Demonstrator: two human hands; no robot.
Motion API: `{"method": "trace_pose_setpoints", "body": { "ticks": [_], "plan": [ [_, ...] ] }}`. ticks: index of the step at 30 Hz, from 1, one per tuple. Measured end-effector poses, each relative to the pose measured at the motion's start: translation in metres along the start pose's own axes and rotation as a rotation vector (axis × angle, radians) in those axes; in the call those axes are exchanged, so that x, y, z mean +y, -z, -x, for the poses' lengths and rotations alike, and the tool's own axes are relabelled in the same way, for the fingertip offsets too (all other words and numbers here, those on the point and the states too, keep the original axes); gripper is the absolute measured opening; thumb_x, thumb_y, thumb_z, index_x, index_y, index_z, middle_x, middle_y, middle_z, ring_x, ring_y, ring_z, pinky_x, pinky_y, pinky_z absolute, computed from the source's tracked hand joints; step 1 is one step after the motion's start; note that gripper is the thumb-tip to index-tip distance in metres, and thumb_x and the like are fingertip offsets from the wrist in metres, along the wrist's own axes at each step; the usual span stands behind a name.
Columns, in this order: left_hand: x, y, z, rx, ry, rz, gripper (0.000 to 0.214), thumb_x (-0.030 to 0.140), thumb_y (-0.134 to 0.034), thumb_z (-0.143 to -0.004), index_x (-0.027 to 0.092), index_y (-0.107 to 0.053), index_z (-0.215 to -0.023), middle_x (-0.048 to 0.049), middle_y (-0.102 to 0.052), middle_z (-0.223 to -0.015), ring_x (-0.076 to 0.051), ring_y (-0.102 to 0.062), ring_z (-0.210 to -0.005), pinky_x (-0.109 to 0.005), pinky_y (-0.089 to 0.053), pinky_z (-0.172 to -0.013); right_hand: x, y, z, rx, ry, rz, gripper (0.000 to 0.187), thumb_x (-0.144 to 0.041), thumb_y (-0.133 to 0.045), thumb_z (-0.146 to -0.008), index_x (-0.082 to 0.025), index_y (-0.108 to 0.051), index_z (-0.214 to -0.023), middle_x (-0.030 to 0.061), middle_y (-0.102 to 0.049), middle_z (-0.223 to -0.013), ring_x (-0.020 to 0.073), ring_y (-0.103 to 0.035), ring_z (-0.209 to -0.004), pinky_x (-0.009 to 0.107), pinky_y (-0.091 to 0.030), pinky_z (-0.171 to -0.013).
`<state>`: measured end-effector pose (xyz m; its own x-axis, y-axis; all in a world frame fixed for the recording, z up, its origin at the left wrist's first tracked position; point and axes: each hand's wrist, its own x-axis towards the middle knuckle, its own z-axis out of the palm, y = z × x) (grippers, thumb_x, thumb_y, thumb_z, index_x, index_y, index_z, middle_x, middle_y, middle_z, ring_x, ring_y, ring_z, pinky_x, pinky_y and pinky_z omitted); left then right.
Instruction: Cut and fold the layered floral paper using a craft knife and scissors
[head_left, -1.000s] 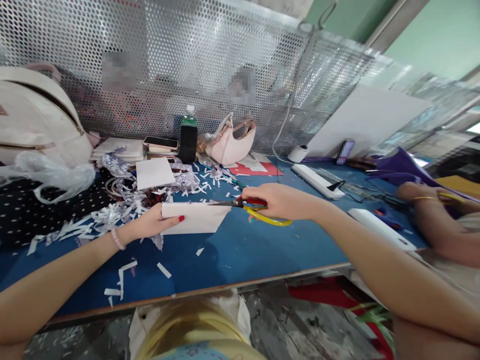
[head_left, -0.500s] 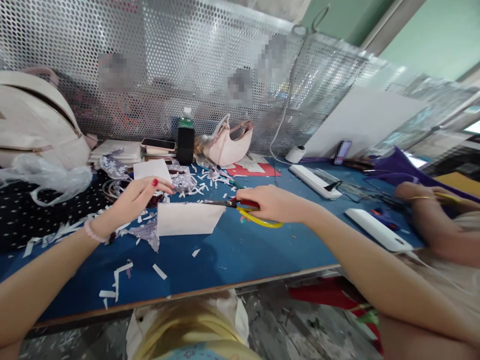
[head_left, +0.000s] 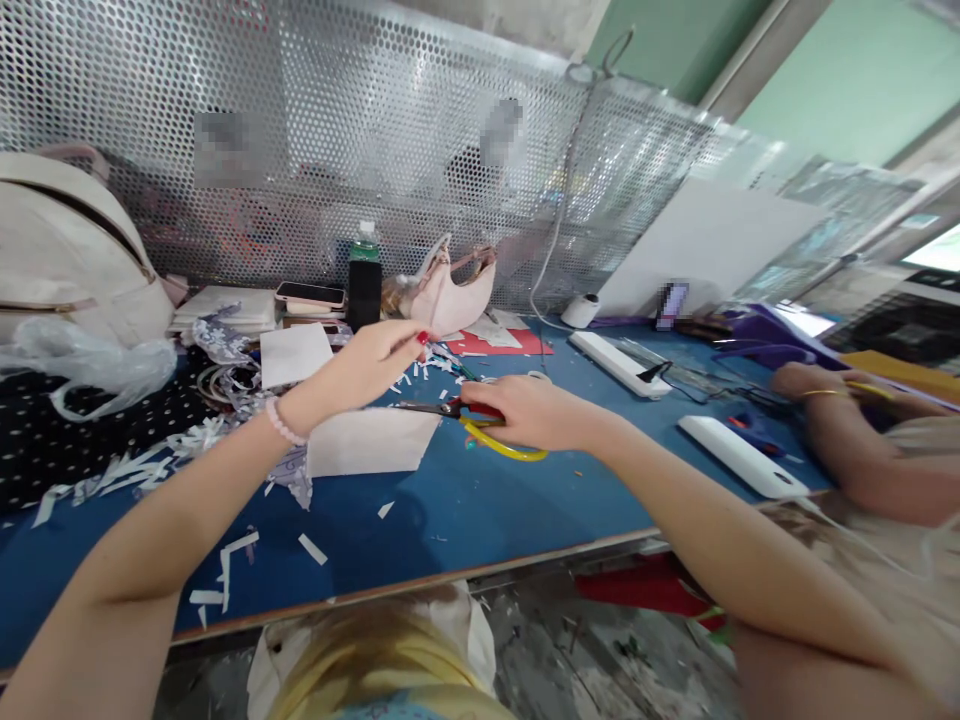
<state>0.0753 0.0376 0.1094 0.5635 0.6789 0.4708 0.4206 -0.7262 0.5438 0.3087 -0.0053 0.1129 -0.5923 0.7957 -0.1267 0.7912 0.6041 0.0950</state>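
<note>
My right hand (head_left: pixel 521 412) is closed round the handles of a pair of scissors (head_left: pixel 504 445), yellow and red, with dark blades pointing left. The blades lie along the far edge of a folded-looking white sheet of paper (head_left: pixel 367 445) on the blue table. Above and beyond that sheet, my left hand (head_left: pixel 375 362) reaches to the right with its fingers stretched out. Nothing shows in it, and its far fingers are partly hidden. A purple-patterned paper scrap (head_left: pixel 294 478) pokes out at the sheet's left side, partly behind my left wrist.
White paper strips (head_left: pixel 169 455) litter the blue table (head_left: pixel 510 520). Behind stand a bottle in a black sleeve (head_left: pixel 365 290), a pale handbag (head_left: pixel 457 295), a phone (head_left: pixel 310 295) and a backpack (head_left: pixel 67 240). To the right are power strips (head_left: pixel 739 455) and another person's arm (head_left: pixel 847 430).
My left hand has moved right and away from me, from the sheet's left end to beyond its far edge. My right hand still holds the scissors in about the same place. The view has shifted slightly.
</note>
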Motion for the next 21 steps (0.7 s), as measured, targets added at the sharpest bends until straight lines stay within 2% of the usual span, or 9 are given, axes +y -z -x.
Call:
{"method": "trace_pose_setpoints", "body": {
  "ticks": [4, 8, 14, 17, 21],
  "plan": [
    [-0.015, -0.009, 0.002, -0.044, 0.077, 0.025, 0.031, 0.024, -0.036, -0.098, 0.014, -0.063, -0.112, -0.0052, -0.069, -0.100, -0.018, -0.063, -0.094, -0.030, -0.049, -0.092, 0.003, -0.002, 0.003, 0.022, -0.014, 0.026, 0.014, -0.036, -0.050, -0.089, -0.022, -0.049, -0.084, 0.0032, -0.063, -0.071, 0.0185, -0.053, -0.061, 0.027, -0.022, -0.056],
    [-0.016, -0.008, 0.006, -0.050, 0.094, 0.021, 0.029, 0.023, -0.036, -0.097, 0.015, -0.063, -0.105, -0.0043, -0.068, -0.097, -0.018, -0.063, -0.093, -0.030, -0.048, -0.089, 0.007, -0.003, 0.006, 0.013, -0.034, 0.024, 0.015, -0.036, -0.050, -0.090, -0.022, -0.049, -0.085, 0.0033, -0.063, -0.071, 0.0180, -0.052, -0.061, 0.027, -0.022, -0.056],
    [-0.003, -0.007, 0.014, -0.114, 0.020, -0.262, 0.027, 0.026, -0.038, -0.097, 0.016, -0.063, -0.096, -0.0088, -0.067, -0.097, -0.022, -0.062, -0.088, -0.033, -0.047, -0.078, 0.005, -0.002, 0.008, -0.018, -0.034, 0.025, 0.018, -0.039, -0.050, -0.092, -0.022, -0.047, -0.085, 0.0021, -0.060, -0.069, 0.0172, -0.050, -0.061, 0.026, -0.022, -0.056],
    [-0.003, 0.000, 0.017, -0.222, 0.001, -0.335, 0.026, 0.028, -0.038, -0.097, 0.016, -0.061, -0.092, -0.0087, -0.067, -0.094, -0.021, -0.061, -0.083, -0.033, -0.045, -0.073, 0.006, -0.003, 0.009, -0.011, -0.039, 0.034, 0.017, -0.038, -0.050, -0.092, -0.022, -0.049, -0.087, 0.0028, -0.061, -0.071, 0.0170, -0.051, -0.061, 0.026, -0.022, -0.056],
    [-0.007, 0.007, 0.017, -0.334, -0.008, -0.257, 0.022, 0.028, -0.041, -0.095, 0.017, -0.059, -0.087, -0.0065, -0.067, -0.090, -0.019, -0.059, -0.077, -0.031, -0.042, -0.069, 0.006, -0.002, 0.011, 0.015, -0.037, 0.048, 0.016, -0.037, -0.051, -0.091, -0.022, -0.051, -0.087, 0.0035, -0.062, -0.071, 0.0179, -0.053, -0.062, 0.026, -0.022, -0.055]
  ]
}}
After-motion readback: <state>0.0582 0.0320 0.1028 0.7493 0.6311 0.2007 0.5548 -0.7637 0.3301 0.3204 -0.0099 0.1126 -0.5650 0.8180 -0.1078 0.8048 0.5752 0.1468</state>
